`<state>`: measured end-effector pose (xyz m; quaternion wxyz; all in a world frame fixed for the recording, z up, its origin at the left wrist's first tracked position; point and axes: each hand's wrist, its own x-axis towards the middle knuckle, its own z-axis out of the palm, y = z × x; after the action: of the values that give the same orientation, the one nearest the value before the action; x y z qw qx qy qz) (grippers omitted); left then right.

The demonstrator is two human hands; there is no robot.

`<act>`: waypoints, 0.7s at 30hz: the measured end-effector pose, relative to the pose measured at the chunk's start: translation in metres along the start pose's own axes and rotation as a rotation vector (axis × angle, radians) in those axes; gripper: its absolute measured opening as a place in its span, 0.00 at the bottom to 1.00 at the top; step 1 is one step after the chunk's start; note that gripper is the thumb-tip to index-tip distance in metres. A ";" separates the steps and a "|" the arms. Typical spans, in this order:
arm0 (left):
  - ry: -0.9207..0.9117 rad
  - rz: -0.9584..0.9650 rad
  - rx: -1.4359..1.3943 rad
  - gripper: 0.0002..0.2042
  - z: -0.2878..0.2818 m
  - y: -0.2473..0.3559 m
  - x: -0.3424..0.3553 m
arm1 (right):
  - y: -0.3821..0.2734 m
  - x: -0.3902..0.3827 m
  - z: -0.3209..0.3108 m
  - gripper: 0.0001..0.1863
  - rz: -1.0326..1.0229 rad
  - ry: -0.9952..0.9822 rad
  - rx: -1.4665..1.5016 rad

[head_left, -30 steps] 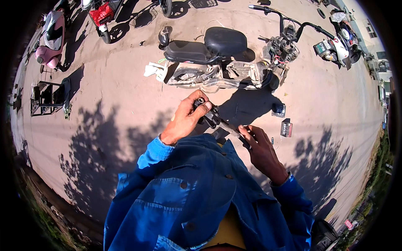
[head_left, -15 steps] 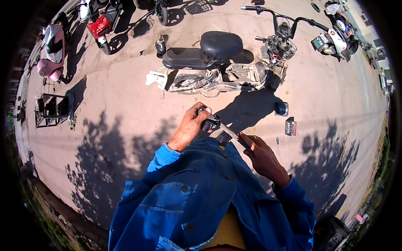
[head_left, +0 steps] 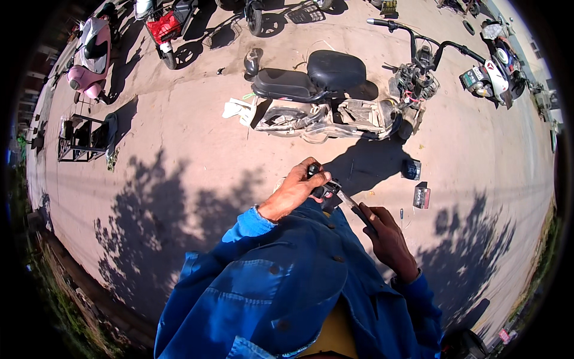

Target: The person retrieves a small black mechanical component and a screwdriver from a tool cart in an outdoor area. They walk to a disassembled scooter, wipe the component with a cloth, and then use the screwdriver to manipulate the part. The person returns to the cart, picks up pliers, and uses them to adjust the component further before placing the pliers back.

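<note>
My left hand point(head_left: 293, 190) is closed around a small black mechanical part point(head_left: 326, 191), held in front of my jacket. Its thumb lies across the top of the part. In my right hand point(head_left: 391, 242) is a long narrow tool point(head_left: 348, 202) with a flat grey metal length and a dark grip end. The tool's far end meets the black part, but I cannot make out its exact kind or how the two join. Past my hands stands a partly stripped electric scooter point(head_left: 326, 116), its frame bare and dusty below the black seat point(head_left: 336, 70).
Two small boxy blocks, one dark blue point(head_left: 411, 169) and one dark and reddish point(head_left: 421, 196), lie on the ground at right near a screwdriver-like tool point(head_left: 402, 213). A black metal rack point(head_left: 84, 143) stands left. Behind are a pink scooter point(head_left: 92, 57) and a red-and-white scooter point(head_left: 164, 30).
The whole view has shifted, so the scooter and ground things sit farther right and slightly lower. Both hands keep their hold on the part and the tool.
</note>
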<state>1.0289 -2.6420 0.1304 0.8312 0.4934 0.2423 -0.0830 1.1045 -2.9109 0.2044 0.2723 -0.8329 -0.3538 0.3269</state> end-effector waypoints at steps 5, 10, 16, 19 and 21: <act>-0.043 0.007 0.001 0.11 -0.004 -0.002 0.000 | 0.005 -0.005 0.009 0.31 0.118 -0.062 0.258; -0.056 0.019 -0.017 0.12 -0.006 -0.006 -0.001 | 0.005 -0.009 0.017 0.31 0.102 -0.038 0.281; -0.005 0.022 -0.084 0.11 0.001 -0.006 -0.004 | 0.005 -0.013 0.027 0.30 0.093 0.029 0.277; -0.001 -0.007 -0.228 0.10 0.006 -0.002 -0.007 | 0.005 -0.015 0.031 0.30 0.190 0.010 0.434; -0.024 -0.012 -0.289 0.11 0.005 -0.002 -0.009 | 0.004 -0.016 0.032 0.30 0.225 0.012 0.494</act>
<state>1.0219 -2.6479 0.1349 0.8960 0.3660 0.2447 -0.0579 1.0742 -2.9184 0.1872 0.4313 -0.7772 -0.1671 0.4266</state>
